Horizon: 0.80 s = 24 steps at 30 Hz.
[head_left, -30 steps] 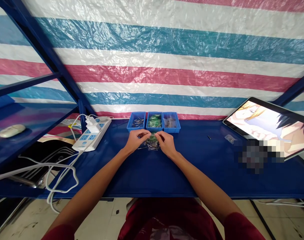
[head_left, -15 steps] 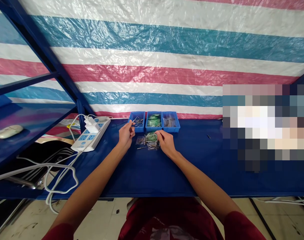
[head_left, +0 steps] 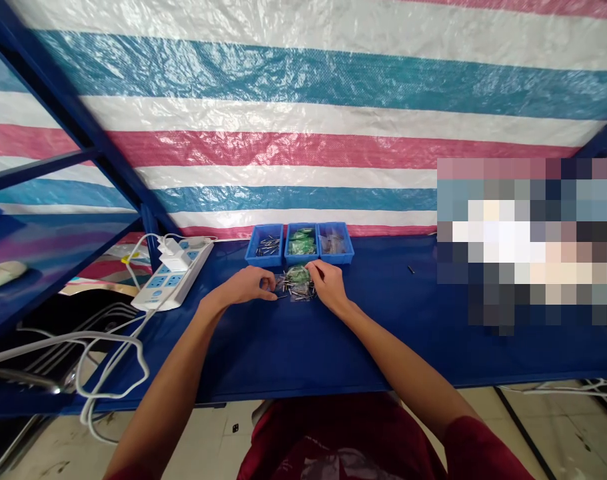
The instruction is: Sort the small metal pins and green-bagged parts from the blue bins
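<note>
My left hand (head_left: 250,285) is low over the table at the left side of a small pile, thumb and fingers apart. Its thumb tip is right by a thin metal pin (head_left: 282,297); whether they touch I cannot tell. The pile mixes metal pins (head_left: 299,292), clear plastic bags and a green plastic bag (head_left: 298,272). On the pile's right side my right hand (head_left: 328,285) has thumb and forefinger closed at the edge of the green bag. Behind stand three blue bins: one with loose metal pins (head_left: 268,245), one with green bags (head_left: 303,241), one with clear bags (head_left: 334,241).
At left lies a white power strip (head_left: 176,277) with a plug and white cables (head_left: 113,333). A small dark pin (head_left: 411,269) lies apart on the blue table (head_left: 383,320). A striped sheet (head_left: 293,153) hangs behind; a blurred patch covers the right side.
My left hand has come down from the left bin toward the pile, its fingers now near the loose pin. My right hand stays at the pile. The view has shifted slightly.
</note>
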### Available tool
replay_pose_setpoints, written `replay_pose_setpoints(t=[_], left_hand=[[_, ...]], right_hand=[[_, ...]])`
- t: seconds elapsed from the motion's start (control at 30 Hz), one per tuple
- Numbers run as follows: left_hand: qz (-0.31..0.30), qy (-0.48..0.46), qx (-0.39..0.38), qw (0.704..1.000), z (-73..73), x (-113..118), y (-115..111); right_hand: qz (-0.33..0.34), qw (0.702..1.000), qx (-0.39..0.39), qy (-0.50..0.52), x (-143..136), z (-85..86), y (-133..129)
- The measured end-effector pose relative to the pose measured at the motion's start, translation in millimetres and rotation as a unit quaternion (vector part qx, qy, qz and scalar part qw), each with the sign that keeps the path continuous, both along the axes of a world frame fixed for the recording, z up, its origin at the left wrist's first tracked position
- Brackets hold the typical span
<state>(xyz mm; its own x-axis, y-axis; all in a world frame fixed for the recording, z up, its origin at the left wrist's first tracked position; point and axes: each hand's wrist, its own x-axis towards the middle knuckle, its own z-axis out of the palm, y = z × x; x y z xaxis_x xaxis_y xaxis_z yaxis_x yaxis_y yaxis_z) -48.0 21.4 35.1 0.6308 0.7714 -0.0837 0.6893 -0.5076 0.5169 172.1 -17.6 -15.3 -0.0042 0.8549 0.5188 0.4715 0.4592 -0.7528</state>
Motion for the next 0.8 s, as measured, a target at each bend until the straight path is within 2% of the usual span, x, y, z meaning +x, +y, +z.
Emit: replay_pose_setpoints(t=[0.1,0.27,0.33,0.43,0.53,0.67,0.8], left_hand=[[-0.012,0.052,-0.018,0.998,-2.5,-1,2],[-0.001,0.065,-0.013,0.998,-3.7,3,-1],[-0.01,0.042,-0.017,0.999,-1.8,6,-4],[-0.013,-0.047,-0.005,0.999,-3.4,15,-8],[0.022,-0.132,0.073,0.988,-14.5,29,-11],[0.077,-0.167,0.208,0.961,-35.0,45,-14],[0.099,-0.209,0.288,0.929,-46.0,48,-14]], right_hand=[[-0.002,1.0,-0.004,-0.002,0,0.4,0],[0.002,1.0,-0.007,0.001,0,0.1,0],[0.004,1.0,-0.006,0.003,0,-0.1,0],[-0.002,1.0,0.007,0.005,0,0.5,0],[-0.014,1.0,0.017,0.011,0,1.6,-1],[-0.003,1.0,0.028,0.009,1,1.2,0],[0.017,0.999,0.027,0.0,0,-0.1,1]])
